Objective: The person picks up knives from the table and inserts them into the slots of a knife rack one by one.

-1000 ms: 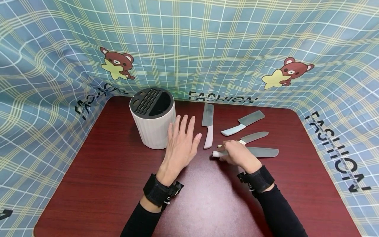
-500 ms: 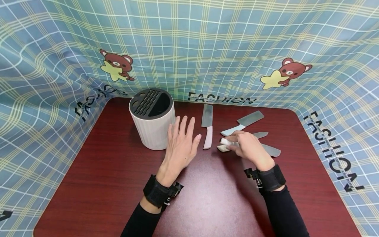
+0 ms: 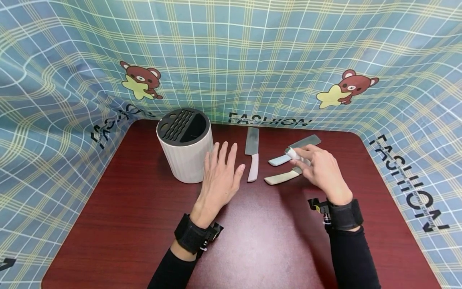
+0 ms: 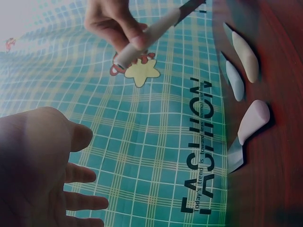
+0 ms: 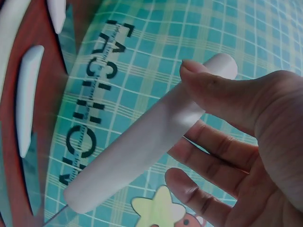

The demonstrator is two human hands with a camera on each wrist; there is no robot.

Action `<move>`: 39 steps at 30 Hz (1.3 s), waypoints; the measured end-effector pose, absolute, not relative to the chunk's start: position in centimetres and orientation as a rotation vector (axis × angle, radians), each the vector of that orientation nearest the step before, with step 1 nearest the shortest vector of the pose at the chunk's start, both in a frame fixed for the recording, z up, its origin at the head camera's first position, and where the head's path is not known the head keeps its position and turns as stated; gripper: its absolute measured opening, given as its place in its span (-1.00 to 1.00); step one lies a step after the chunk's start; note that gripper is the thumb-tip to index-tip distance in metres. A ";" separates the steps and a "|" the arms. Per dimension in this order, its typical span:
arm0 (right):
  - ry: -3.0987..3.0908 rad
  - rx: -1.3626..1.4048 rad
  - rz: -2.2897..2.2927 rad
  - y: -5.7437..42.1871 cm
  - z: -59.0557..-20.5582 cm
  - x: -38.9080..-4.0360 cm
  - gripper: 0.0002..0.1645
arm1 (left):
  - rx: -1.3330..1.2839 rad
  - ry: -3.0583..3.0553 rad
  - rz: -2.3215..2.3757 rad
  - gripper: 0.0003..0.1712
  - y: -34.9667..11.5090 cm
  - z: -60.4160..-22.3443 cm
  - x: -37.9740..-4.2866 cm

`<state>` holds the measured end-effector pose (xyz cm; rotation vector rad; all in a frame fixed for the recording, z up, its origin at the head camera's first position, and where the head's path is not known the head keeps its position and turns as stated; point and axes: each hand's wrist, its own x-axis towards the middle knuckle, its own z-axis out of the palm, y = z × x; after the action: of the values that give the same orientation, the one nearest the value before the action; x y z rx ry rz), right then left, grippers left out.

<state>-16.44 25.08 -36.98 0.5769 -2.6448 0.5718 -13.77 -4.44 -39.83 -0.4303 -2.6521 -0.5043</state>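
Note:
My right hand (image 3: 323, 171) pinches the white handle of a kitchen knife (image 5: 128, 153) between thumb and fingers, raised above the table. The start of its blade shows in the left wrist view; the hand hides most of it in the head view. Below lie a cream-handled knife (image 3: 281, 178), its blade mostly hidden, and a knife with a light blue handle (image 3: 279, 160). Farther left lies a pink-handled knife (image 3: 253, 166), blade pointing away. My left hand (image 3: 221, 180), fingers straight, is just right of a white ribbed knife block (image 3: 185, 162); whether they touch, I cannot tell.
The block has a black slotted top (image 3: 177, 126) with a wide opening at its right. All this stands on a dark red table (image 3: 119, 208). A blue plaid cloth (image 3: 231, 60) with printed bears hangs around the back and sides.
My right hand has lifted the white-handled knife off the table and moved it up and to the right, uncovering the cream handle. The left hand has stayed in place.

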 end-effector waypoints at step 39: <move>-2.204 0.449 0.616 24.3 -29.9 -15.7 -0.78 | -0.441 -2.652 -0.487 -0.33 -4.0 -39.6 -13.3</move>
<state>-15.75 24.32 -29.86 0.4487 -2.2038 0.6163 -13.33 -4.00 -39.62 -0.4414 -2.6516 -0.4870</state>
